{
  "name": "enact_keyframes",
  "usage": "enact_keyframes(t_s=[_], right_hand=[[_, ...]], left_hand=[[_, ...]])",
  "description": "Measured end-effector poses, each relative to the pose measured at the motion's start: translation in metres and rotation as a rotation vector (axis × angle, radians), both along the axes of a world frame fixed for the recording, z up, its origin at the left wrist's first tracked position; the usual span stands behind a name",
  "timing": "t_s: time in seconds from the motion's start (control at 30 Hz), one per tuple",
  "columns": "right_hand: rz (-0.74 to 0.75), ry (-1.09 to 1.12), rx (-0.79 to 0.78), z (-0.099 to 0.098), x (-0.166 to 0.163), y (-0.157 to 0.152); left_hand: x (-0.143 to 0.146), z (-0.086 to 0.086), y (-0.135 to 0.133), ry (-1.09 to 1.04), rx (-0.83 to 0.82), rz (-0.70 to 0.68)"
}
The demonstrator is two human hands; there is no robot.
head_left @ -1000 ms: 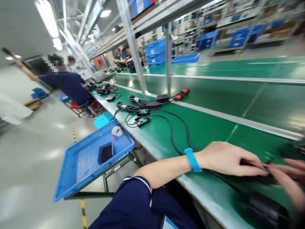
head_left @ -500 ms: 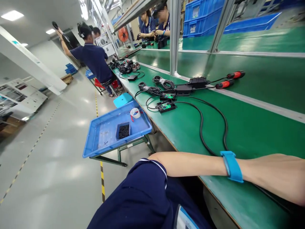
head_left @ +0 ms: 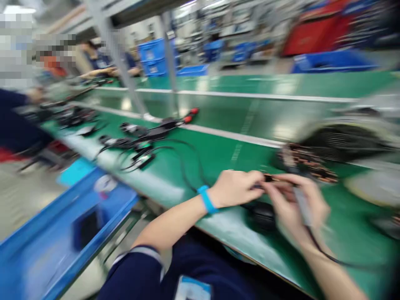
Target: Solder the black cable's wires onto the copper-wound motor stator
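My left hand (head_left: 236, 187), wearing a blue wristband (head_left: 207, 200), is closed with its fingertips on a small dark part with copper colour (head_left: 267, 178). Blur keeps that part's kind from showing. My right hand (head_left: 315, 208) meets it there, thumb and index finger pinched together at the part. A slim grey handle (head_left: 301, 203) lies in the right hand, and a black cord (head_left: 334, 259) trails from it to the lower right. Below the hands, on the green bench (head_left: 215, 154), sits a rounded black object (head_left: 262, 214).
Copper-coloured parts (head_left: 315, 164) lie in a pile beyond my right hand, near a dark mass in clear plastic (head_left: 340, 139). Leftward are coiled black cables (head_left: 125, 141) and open black cases (head_left: 142, 157). A blue tray (head_left: 118, 216) stands beside the bench; metal posts (head_left: 120, 66) rise behind.
The view has swung to the right. My right hand, the grey handle and the copper-coloured pile have come into view. My left hand, earlier out of frame, now shows at the small part.
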State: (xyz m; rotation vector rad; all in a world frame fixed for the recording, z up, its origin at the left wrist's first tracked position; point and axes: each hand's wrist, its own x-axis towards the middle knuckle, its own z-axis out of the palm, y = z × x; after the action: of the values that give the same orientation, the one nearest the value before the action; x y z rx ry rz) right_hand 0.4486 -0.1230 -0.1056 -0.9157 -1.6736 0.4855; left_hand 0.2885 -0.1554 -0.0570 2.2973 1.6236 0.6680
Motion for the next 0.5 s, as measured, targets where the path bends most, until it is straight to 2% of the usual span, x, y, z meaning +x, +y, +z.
enact_keyframes(t_s=[0.07,0.13,0.27,0.5], right_hand=[[0.037,0.062,-0.080,0.008,0.009,-0.003],[0.059,0.106,-0.092,0.011,0.006,0.005],[0.141,0.193,-0.128,0.012,0.003,0.019],[0.230,0.300,-0.234,0.012,0.004,0.012]], left_hand=[[-0.004,-0.005,0.004,-0.050,0.079,0.031],[-0.006,-0.012,0.013,-0.111,0.133,0.033],[-0.007,-0.016,0.021,-0.192,0.080,0.064],[-0.009,-0.012,0.022,-0.138,0.035,0.241]])
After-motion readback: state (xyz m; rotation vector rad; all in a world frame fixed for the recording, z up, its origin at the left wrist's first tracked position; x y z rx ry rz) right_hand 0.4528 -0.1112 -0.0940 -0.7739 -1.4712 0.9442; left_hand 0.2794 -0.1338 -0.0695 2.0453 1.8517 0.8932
